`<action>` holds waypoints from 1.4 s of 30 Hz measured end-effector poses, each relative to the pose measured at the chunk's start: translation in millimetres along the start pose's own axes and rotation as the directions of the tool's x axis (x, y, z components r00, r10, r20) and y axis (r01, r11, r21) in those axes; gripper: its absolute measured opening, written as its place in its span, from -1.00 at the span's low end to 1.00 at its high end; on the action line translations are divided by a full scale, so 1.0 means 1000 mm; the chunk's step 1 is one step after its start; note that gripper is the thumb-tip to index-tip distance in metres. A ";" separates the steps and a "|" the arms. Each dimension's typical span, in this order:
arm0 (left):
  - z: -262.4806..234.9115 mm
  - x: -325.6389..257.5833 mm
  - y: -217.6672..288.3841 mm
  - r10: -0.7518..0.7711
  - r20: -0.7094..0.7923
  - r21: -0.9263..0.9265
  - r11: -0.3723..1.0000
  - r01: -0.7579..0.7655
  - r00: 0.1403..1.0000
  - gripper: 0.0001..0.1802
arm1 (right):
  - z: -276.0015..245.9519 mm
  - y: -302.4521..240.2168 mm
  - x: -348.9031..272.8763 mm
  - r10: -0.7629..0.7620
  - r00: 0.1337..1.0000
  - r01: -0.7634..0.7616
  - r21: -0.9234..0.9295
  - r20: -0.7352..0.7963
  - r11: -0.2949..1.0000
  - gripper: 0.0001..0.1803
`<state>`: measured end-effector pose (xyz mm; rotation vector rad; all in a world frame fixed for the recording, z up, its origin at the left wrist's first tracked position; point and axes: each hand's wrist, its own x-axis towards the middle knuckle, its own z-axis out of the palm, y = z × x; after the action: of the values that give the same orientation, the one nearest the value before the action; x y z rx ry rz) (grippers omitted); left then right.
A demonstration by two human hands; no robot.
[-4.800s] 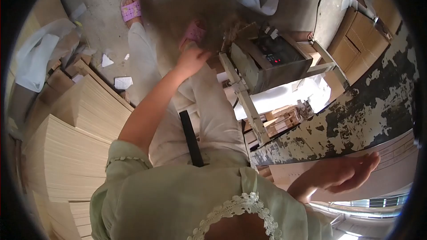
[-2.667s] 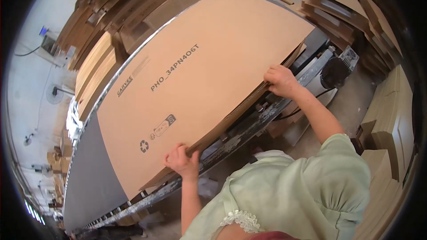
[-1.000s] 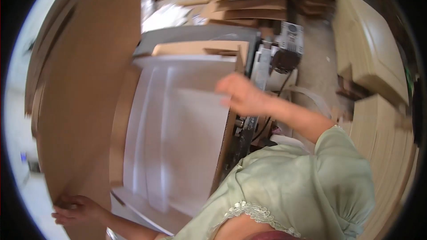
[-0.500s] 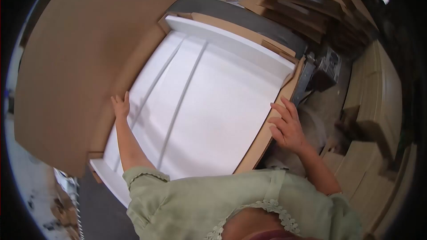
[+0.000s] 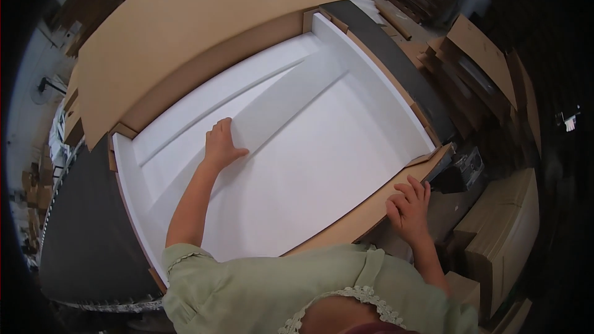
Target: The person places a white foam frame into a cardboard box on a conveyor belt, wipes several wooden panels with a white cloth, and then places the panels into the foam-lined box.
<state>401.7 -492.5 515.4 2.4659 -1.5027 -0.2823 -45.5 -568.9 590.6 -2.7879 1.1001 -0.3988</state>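
A shallow cardboard box (image 5: 346, 226) holds a large white panel (image 5: 322, 142) with white boards standing along its two ends. Across the panel lies a narrow white board (image 5: 281, 96), which looks greyer than the surface under it. My left hand (image 5: 224, 145) spans this board, fingers at its far edge and thumb at its near edge. My right hand (image 5: 409, 210) is just off the box's near right edge, fingers apart and loosely bent, with nothing in it.
The box's large flap (image 5: 204, 31) stands open on the far side. A dark grey work surface (image 5: 86, 229) lies beneath. At right are a dark metal device (image 5: 461, 170), stacked cardboard (image 5: 504, 229) and more folded cardboard (image 5: 479, 62) beyond.
My view has turned, so the box appears rotated. My left hand has moved from the far edge beside the flap onto the narrow board, whose face now shows greyer. The right hand stays near the box edge.
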 end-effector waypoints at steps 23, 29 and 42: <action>-0.011 -0.182 0.147 0.154 0.575 -0.390 0.915 0.103 0.804 -0.51 | 0.009 0.109 0.114 -0.096 0.740 -0.102 0.252 0.666 0.962 -0.50; 0.000 -0.175 0.052 0.105 0.896 -0.371 0.711 0.597 0.432 -0.35 | 0.011 0.093 0.118 -0.111 0.674 -0.026 0.173 0.730 0.985 -0.58; -0.002 0.088 -0.144 -0.273 0.000 0.413 0.876 0.249 0.962 -0.35 | 0.024 0.092 0.115 -0.070 0.907 -0.047 0.266 0.414 0.963 -0.71</action>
<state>563.5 -506.7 470.9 3.0268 -1.3586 -0.0885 -17.6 -714.1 571.4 -2.4729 0.8535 0.0565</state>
